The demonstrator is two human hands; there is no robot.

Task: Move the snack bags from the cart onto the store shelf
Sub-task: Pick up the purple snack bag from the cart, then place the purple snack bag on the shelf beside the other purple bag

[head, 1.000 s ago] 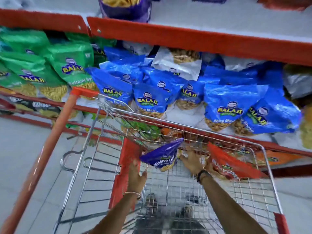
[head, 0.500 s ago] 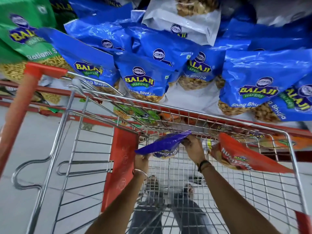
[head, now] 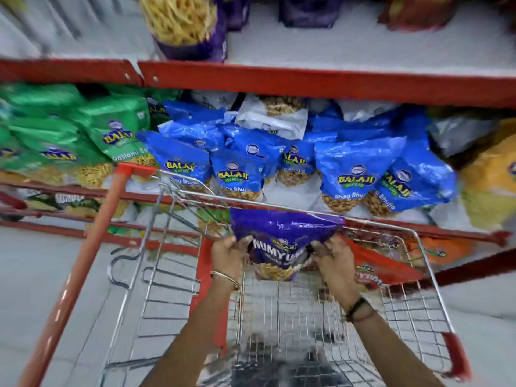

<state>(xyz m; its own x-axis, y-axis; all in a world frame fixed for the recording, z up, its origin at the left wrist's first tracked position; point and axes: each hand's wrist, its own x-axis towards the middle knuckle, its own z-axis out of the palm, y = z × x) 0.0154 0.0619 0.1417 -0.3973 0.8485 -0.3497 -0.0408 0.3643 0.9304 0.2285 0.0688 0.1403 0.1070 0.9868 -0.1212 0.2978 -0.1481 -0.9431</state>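
Lifting purple bag point(head: 284, 233) out of cart point(head: 430, 263).
Left hand point(head: 227, 254) and right hand point(head: 333, 259) each gripping a lower corner; red bag point(head: 377, 270) waiting in cart, shelf point(head: 321, 82) placement not yet done.

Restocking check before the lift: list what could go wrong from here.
1. The purple bag is pinched by left hand and right hand only at its lower part; it could flop or slip.
2. It may snag the cart rim going up.
3. The blue bags overhang the shelf and could be knocked off.
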